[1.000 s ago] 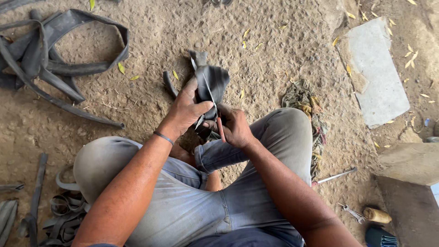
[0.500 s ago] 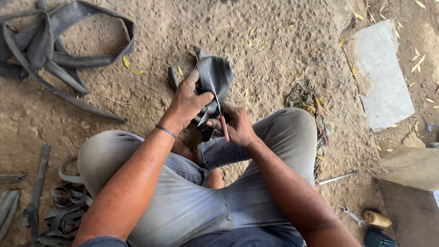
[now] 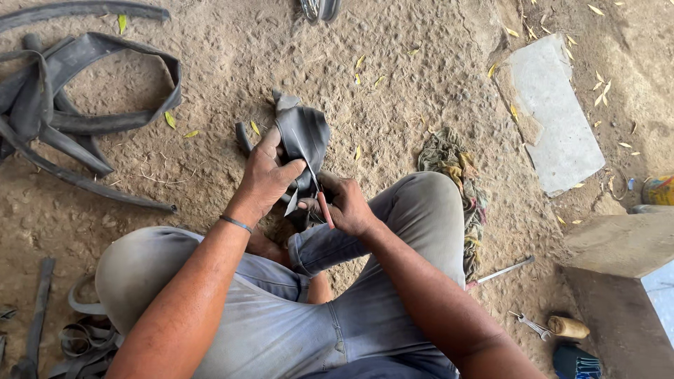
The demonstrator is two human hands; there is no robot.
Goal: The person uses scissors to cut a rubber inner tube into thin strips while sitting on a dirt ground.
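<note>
Black rubber tube (image 3: 303,140), folded and crumpled, sits above the person's knees, resting on sandy ground (image 3: 393,77). The left hand (image 3: 265,179) clamps it from the left, fingers wrapped over the fold and thumb pressed on the rubber. The right hand (image 3: 345,205) is clenched round a knife (image 3: 317,189) with a reddish handle; its thin blade angles up across the rubber, tip against the tube's surface. A dark band circles the left wrist (both hands nearly touching each other).

To the far left lies a loop of more black tubes (image 3: 67,105), well apart from the hands. A crumpled greenish rag (image 3: 449,158) lies just beside the right knee. Beyond it, upper right, a flat grey slab (image 3: 554,119), roughly rectangular, rests on the dirt. At the right edge a yellow package (image 3: 658,189) shows only partly; its shape cannot be told. Lower right, a small wrench (image 3: 531,325) lies near a wooden-handled tool (image 3: 567,327), beside a grey concrete block (image 3: 618,245). Yellow leaves scatter across the ground.
</note>
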